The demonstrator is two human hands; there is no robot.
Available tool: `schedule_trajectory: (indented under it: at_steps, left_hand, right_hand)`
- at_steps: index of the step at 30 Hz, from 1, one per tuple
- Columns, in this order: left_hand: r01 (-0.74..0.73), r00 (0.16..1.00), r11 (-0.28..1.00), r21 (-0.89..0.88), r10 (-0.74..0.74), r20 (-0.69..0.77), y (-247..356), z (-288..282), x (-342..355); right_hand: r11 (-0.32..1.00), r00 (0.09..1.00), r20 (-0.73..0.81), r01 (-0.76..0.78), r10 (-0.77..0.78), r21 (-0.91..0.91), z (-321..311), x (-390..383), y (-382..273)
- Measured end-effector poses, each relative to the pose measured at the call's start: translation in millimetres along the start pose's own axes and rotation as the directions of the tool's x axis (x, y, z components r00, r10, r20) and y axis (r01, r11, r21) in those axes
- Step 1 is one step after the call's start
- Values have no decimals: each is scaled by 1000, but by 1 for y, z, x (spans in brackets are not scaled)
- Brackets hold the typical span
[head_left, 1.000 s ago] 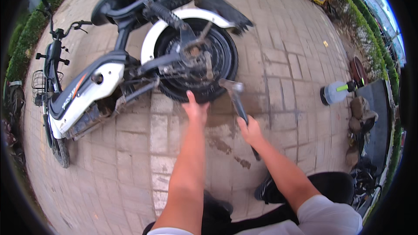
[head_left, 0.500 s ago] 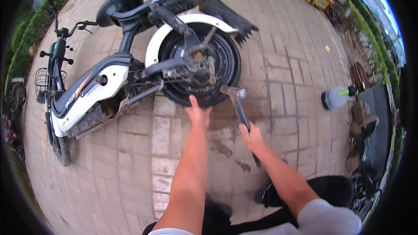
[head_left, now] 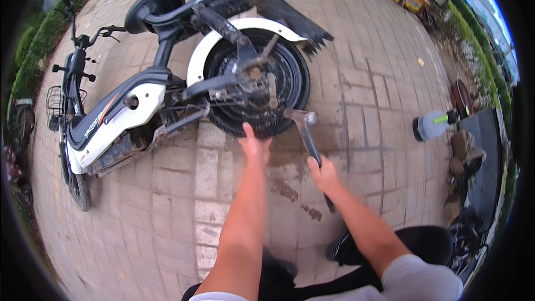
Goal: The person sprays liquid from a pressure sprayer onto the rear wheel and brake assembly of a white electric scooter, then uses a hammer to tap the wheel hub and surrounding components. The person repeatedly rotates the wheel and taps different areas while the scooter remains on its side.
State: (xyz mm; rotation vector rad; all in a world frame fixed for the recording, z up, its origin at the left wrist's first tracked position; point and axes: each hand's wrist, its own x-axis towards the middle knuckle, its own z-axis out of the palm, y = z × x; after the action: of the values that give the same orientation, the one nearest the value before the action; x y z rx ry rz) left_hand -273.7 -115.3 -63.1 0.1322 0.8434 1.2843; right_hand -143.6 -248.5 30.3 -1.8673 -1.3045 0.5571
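The right hand [head_left: 326,177], on the near right side of the rear wheel [head_left: 285,92], is wrapped around the handle of a hammer [head_left: 310,140], its head beside the wheel's near right edge. The left hand [head_left: 255,147] is at the wheel's near edge, thumb against the tyre; its fingers are mostly hidden, so its grip cannot be told. The electric scooter [head_left: 146,78] lies on its side, stretching left of the wheel. Well right of the wheel is a spray bottle [head_left: 433,126]; beyond, far right, a yellow crate [head_left: 409,0].

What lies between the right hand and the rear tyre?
The head view shows the hammer, head end at the tyre's edge, above brick paving; contact is unclear.
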Motion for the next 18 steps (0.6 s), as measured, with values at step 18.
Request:
schedule_trajectory:
  at_steps: [18]
  left_hand:
    - [24,996,999,23,-22,-82,-3,-7,7]
  right_hand:
    - [987,983,-151,-121,104,-105,-15,-1,55]
